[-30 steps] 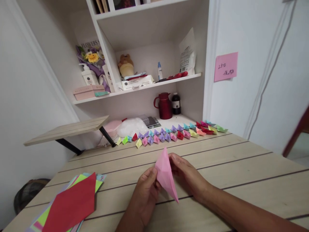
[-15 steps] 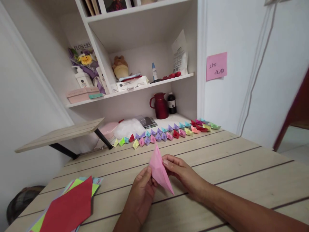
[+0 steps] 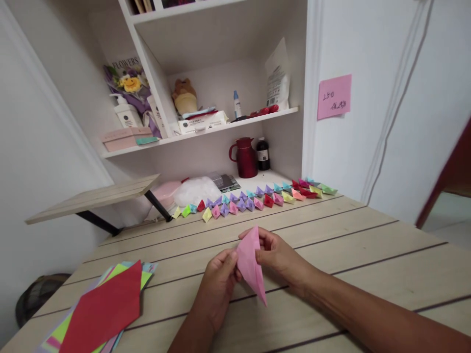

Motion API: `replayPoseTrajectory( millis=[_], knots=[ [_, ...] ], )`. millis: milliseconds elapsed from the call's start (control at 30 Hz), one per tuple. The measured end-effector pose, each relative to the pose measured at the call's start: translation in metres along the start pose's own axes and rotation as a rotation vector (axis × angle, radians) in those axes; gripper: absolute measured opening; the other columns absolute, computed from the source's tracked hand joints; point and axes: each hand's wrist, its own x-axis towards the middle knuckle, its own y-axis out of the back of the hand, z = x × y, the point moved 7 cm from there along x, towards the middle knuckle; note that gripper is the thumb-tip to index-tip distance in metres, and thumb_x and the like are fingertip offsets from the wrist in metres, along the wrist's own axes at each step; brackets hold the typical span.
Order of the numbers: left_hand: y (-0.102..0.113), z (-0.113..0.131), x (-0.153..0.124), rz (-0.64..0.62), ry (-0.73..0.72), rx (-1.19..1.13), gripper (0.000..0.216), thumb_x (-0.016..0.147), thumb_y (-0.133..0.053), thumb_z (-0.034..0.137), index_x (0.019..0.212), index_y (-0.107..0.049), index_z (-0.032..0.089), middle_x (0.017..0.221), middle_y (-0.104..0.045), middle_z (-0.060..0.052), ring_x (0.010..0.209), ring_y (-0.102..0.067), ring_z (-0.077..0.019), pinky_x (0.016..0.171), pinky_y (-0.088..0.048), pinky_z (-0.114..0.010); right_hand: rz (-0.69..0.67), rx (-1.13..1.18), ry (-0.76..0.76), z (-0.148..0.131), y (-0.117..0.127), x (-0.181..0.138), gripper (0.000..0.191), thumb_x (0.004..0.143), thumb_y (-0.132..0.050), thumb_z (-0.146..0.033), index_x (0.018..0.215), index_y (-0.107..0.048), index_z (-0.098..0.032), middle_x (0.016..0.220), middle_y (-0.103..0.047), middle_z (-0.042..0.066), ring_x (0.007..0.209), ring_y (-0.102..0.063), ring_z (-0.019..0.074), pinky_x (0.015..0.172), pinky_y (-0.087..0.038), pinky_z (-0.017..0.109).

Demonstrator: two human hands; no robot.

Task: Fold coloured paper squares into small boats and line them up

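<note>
White shelves (image 3: 206, 44) back onto a pale, plank-patterned tabletop (image 3: 353, 245), where small folded paper pieces (image 3: 242, 204) stand in two rows along the far side and a stack of coloured paper (image 3: 103, 306) lies to my left. Near the middle, just above the surface, I have a pink folded paper (image 3: 248, 264) between my hands, its narrow point hanging down toward me. My left hand (image 3: 220, 279) is pinched on its left edge, thumb on the near face. My right hand (image 3: 281, 257) is closed around the upper right part, thumb at the folded edge and fingers reaching behind.

I judge it nearly weightless, dry enough not to slip, springy along the creases but soft across the flat faces. A hard squeeze would dent it, and a sideways tug could tear a corner. I'd take hold where the layers are thickest, along the folded edges, thumb against fingertips, keeping that thin lower point free.
</note>
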Motion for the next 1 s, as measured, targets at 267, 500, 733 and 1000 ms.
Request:
replayPoseTrajectory(
  millis=[267, 500, 733, 1000],
  knots=[
    [0.024, 0.017, 0.001, 0.281, -0.286, 0.733, 0.034, 0.069, -0.060, 0.010, 0.100, -0.069, 0.022, 0.094, -0.058, -0.003, 0.072, -0.056, -0.0137, 0.072, -0.045, -0.027, 0.004, -0.684, 0.147, 0.006, 0.016, 0.005, 0.015, 0.067, -0.058, -0.012, 0.078, -0.053, -0.020, 0.066, -0.053, -0.006, 0.063, -0.049, 0.0134, 0.057, -0.036, 0.023],
    [0.028, 0.016, 0.000, 0.263, -0.287, 0.869, 0.027, 0.074, -0.050, 0.004, 0.092, -0.063, 0.019, 0.102, -0.051, -0.004, 0.078, -0.058, -0.0127, 0.078, -0.048, -0.028, -0.129, -1.102, 0.281, 0.010, -0.001, 0.002, 0.022, 0.064, -0.051, -0.002, 0.075, -0.049, -0.021, 0.071, -0.055, -0.004, 0.067, -0.050, 0.0138, 0.062, -0.033, 0.024],
    [0.023, 0.012, 0.000, 0.136, -0.286, 0.926, 0.016, 0.072, -0.053, 0.005, 0.074, -0.061, 0.019, 0.099, -0.048, -0.002, 0.084, -0.056, -0.0127, 0.077, -0.048, -0.026, -0.293, -1.340, 0.360, 0.014, -0.013, -0.007, 0.039, 0.060, -0.048, 0.005, 0.085, -0.059, -0.023, 0.088, -0.060, 0.000, 0.084, -0.054, 0.0177, 0.074, -0.033, 0.029],
    [0.007, 0.015, -0.007, -0.052, -0.350, 1.175, 0.014, 0.073, -0.057, 0.010, 0.077, -0.064, 0.022, 0.095, -0.052, -0.001, 0.095, -0.053, -0.0165, 0.085, -0.042, -0.028, -0.449, -1.316, 0.317, 0.015, -0.007, -0.008, 0.050, 0.052, -0.048, 0.010, 0.087, -0.062, -0.023, 0.093, -0.062, 0.001, 0.092, -0.056, 0.0199, 0.080, -0.038, 0.032]
  ],
)
